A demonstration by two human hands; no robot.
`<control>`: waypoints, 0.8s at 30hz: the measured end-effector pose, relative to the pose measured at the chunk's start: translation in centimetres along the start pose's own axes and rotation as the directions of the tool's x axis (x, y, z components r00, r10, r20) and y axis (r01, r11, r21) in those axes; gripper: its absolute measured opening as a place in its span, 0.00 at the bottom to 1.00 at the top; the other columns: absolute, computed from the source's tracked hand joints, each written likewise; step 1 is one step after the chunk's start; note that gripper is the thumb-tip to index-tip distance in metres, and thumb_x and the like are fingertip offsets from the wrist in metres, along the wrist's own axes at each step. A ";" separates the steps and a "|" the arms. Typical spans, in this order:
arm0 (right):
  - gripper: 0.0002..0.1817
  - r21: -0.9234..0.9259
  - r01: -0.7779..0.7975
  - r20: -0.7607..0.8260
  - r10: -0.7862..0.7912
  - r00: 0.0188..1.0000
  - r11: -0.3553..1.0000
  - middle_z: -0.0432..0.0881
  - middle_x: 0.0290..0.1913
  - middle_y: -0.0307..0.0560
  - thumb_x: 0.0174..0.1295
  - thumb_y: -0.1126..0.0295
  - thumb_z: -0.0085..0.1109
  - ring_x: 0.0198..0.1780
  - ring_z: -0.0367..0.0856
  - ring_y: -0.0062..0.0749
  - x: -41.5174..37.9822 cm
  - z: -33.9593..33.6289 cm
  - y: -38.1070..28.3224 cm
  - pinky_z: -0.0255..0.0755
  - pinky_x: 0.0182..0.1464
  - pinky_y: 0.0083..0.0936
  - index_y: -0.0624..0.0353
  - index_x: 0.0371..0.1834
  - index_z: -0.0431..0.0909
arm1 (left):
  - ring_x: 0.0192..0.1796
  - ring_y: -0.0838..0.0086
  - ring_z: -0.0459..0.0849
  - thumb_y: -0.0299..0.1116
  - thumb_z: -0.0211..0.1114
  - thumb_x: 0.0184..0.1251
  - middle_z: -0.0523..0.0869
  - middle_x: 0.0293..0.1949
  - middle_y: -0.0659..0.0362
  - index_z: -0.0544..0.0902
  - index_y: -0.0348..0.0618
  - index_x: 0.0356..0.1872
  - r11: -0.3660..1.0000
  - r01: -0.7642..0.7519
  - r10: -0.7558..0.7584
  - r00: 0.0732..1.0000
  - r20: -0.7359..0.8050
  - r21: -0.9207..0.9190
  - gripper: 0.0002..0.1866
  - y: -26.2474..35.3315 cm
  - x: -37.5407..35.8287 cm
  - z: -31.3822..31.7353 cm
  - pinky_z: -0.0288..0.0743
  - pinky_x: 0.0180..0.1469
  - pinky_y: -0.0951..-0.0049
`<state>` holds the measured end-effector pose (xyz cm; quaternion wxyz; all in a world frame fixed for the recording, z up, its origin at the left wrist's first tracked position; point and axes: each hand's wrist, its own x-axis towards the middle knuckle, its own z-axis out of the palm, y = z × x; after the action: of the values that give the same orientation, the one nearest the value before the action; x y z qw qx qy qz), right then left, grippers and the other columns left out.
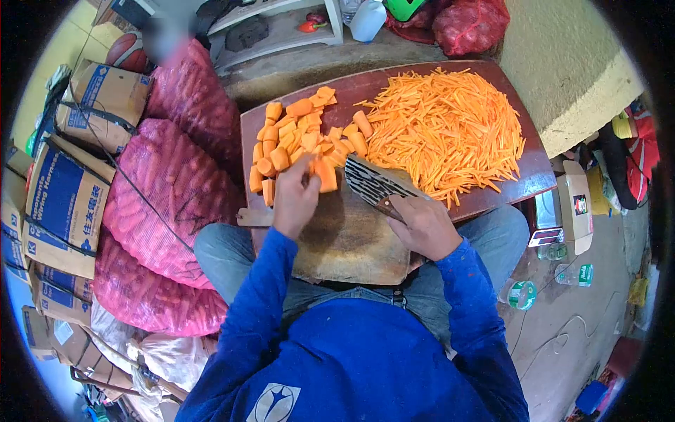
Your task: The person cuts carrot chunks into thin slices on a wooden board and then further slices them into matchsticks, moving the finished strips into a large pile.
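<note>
My right hand [426,226] grips the handle of a wide-bladed knife [380,186]. The blade has dark streaks and points up and left over the far edge of a worn wooden chopping board [351,243]. At the board's far left, my left hand [295,198] has its fingers curled against a cut carrot piece [325,176], slightly blurred. Just beyond it lies a pile of peeled carrot chunks [290,138]. Right of these, a large heap of carrot strips [446,133] covers much of the dark red table [337,86].
Pink mesh sacks of carrots [158,190] and cardboard boxes [67,204] are stacked on the left. A concrete wall [562,63] stands at the far right. Plastic bottles [522,294] lie on the floor to the right. A low shelf [278,32] is behind the table.
</note>
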<state>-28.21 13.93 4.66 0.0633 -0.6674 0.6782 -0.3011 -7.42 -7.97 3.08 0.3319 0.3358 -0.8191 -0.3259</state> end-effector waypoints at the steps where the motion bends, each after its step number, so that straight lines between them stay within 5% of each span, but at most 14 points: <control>1: 0.16 0.001 0.005 0.012 -0.005 1.000 1.000 0.86 0.35 0.56 0.65 0.64 0.71 0.40 0.88 0.58 0.0 0.1 0.0 0.80 0.41 0.51 0.59 0.50 0.79 | 0.33 0.64 0.84 0.24 0.67 0.69 0.87 0.35 0.47 0.85 0.36 0.63 1.000 0.011 -0.011 1.000 -0.006 -0.002 0.21 0.3 -2.0 -0.1 0.79 0.38 0.67; 4: 0.17 -0.031 -0.005 0.011 0.006 1.000 1.000 0.86 0.35 0.56 0.65 0.63 0.71 0.40 0.88 0.58 -0.1 0.4 0.1 0.80 0.41 0.51 0.59 0.50 0.79 | 0.37 0.59 0.87 0.25 0.69 0.69 0.88 0.37 0.46 0.85 0.36 0.64 0.989 0.147 -0.147 0.989 0.008 -0.020 0.22 1.1 -6.1 -0.6 0.81 0.43 0.63; 9: 0.19 0.029 -0.046 -0.010 0.046 0.999 0.999 0.89 0.41 0.60 0.67 0.65 0.72 0.44 0.90 0.59 0.1 -0.5 -0.9 0.82 0.44 0.50 0.62 0.56 0.82 | 0.57 0.47 0.85 0.30 0.79 0.62 0.85 0.56 0.45 0.82 0.38 0.68 0.951 -0.141 0.155 0.987 -0.031 0.274 0.31 0.7 -7.3 -2.3 0.79 0.60 0.53; 13: 0.19 0.093 -0.111 -0.046 0.116 0.992 0.990 0.91 0.45 0.66 0.70 0.67 0.71 0.47 0.91 0.61 0.0 -1.0 -2.7 0.84 0.48 0.48 0.65 0.60 0.85 | 0.62 0.48 0.81 0.35 0.81 0.60 0.83 0.60 0.47 0.82 0.40 0.69 0.978 -0.126 0.122 0.992 0.036 0.165 0.34 0.4 -6.8 -3.4 0.75 0.65 0.51; 15: 0.20 0.244 -0.226 0.056 0.219 0.974 0.943 0.90 0.48 0.69 0.72 0.68 0.70 0.49 0.92 0.62 0.2 -1.5 -3.9 0.85 0.52 0.45 0.69 0.62 0.85 | 0.66 0.51 0.80 0.41 0.83 0.60 0.84 0.61 0.48 0.84 0.42 0.68 0.936 -0.233 0.192 0.966 0.176 0.262 0.34 0.7 -6.5 -3.6 0.71 0.70 0.50; 24: 0.22 0.355 -0.315 0.151 0.278 0.949 0.880 0.91 0.49 0.69 0.73 0.70 0.69 0.51 0.94 0.56 -0.3 -1.6 -7.3 0.83 0.54 0.38 0.71 0.66 0.82 | 0.57 0.57 0.78 0.43 0.79 0.63 0.83 0.53 0.54 0.86 0.46 0.56 0.843 -0.323 0.327 0.943 0.066 0.430 0.23 -2.0 -5.1 -2.0 0.65 0.59 0.51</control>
<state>-22.65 15.24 9.40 0.2671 -0.5448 0.6984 -0.3795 -2.36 -5.77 1.09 0.3029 0.2594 -0.9142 -0.0724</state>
